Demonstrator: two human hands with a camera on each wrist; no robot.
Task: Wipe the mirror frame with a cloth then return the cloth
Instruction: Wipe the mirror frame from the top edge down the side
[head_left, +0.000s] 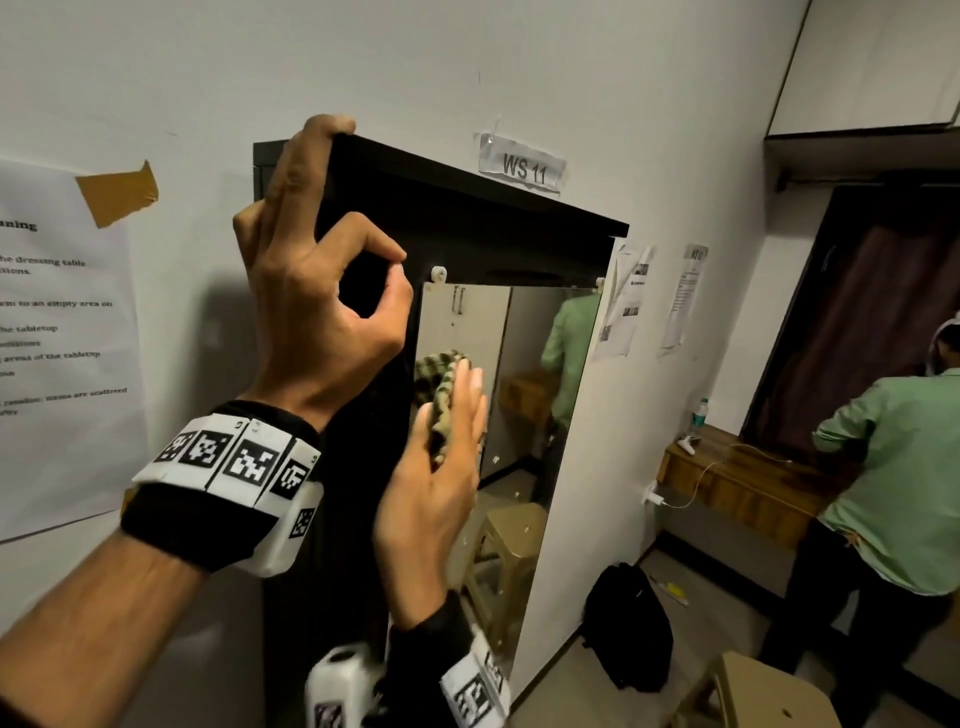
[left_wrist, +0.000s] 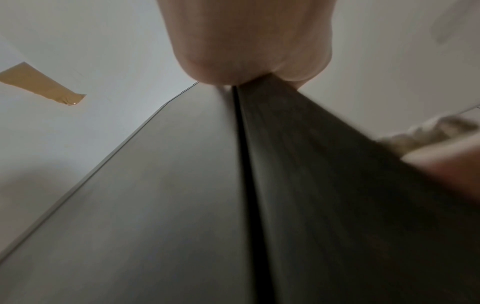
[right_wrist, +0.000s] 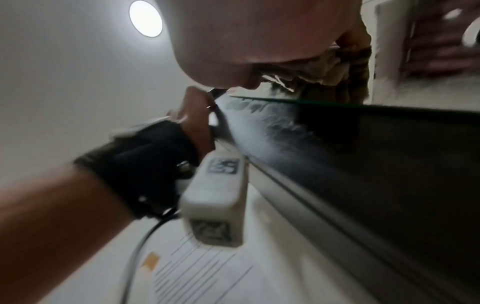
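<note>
The white wall filled most of the head view, with a dark mirror frame standing against it and the mirror set below the frame's overhanging top. The frame's left side was largely hidden behind both forearms, and its foot was cut off below. The left hand reached up, its upper fingers hooked over the frame's top left corner, thumb and forefinger curved toward each other without holding anything. The right hand stood upright with straight fingers, its grip flat, pressing a checked cloth against the mirror's left edge; most of the cloth was covered by the palm. Both wrist views were blurred, so the cloth there looked like a bunched fringe, probably folded.
</note>
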